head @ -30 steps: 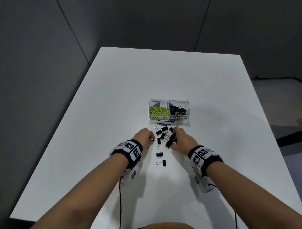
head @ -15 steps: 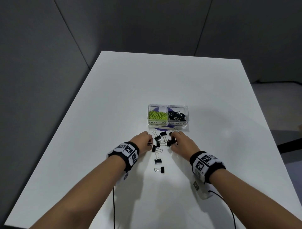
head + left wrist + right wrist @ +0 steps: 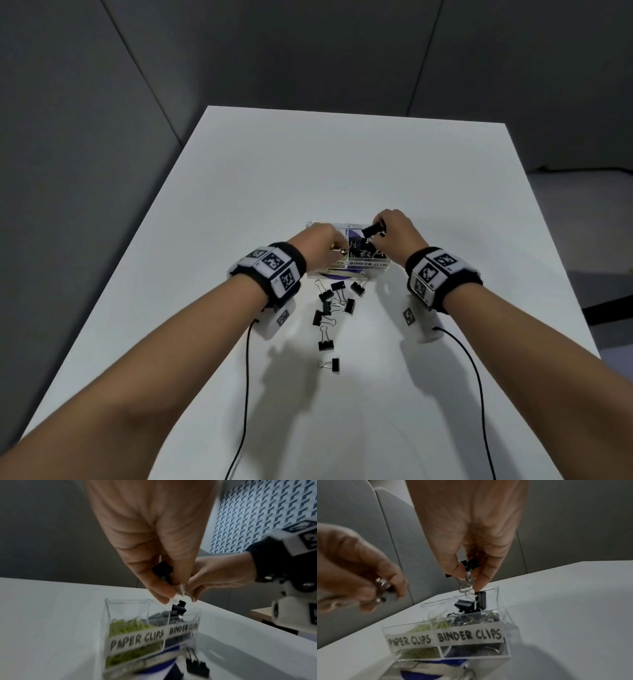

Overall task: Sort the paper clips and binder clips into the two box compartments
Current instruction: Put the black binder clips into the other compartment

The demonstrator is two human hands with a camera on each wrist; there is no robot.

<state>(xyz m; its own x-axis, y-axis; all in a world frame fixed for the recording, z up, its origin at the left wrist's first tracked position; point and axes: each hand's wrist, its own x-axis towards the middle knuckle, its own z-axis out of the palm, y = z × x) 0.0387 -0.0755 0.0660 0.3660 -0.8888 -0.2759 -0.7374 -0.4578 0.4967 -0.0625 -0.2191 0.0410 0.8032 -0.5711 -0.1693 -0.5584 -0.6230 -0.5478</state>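
Hovering over the clear two-compartment box [image 3: 383, 268], both of your hands are busy with black binder clips. Your left hand [image 3: 317, 245] has its fingers curled around a black binder clip [image 3: 162, 569], thumb and forefinger pinched together just above the divider; in the left wrist view another black clip [image 3: 179, 608] shows right below those fingertips, above the compartment labelled BINDER CLIPS, though blur hides whether it is touching them. Your right hand [image 3: 397, 231] pinches a second binder clip [image 3: 470, 564] by its wire handles, with its black body tucked up between thumb and fingers, directly over the same right-hand compartment. That compartment already holds a heap of binder clips [image 3: 471, 618], two of them [image 3: 465, 605] standing proud of the pile. The left compartment, labelled PAPER CLIPS, holds the green paper clips [image 3: 127, 628]. The box sits on the white table [image 3: 342, 171], and near its front wall, on your side, a scatter of loose binder clips [image 3: 334, 305] lies on the tabletop, with two more [image 3: 325, 342] further back toward you.
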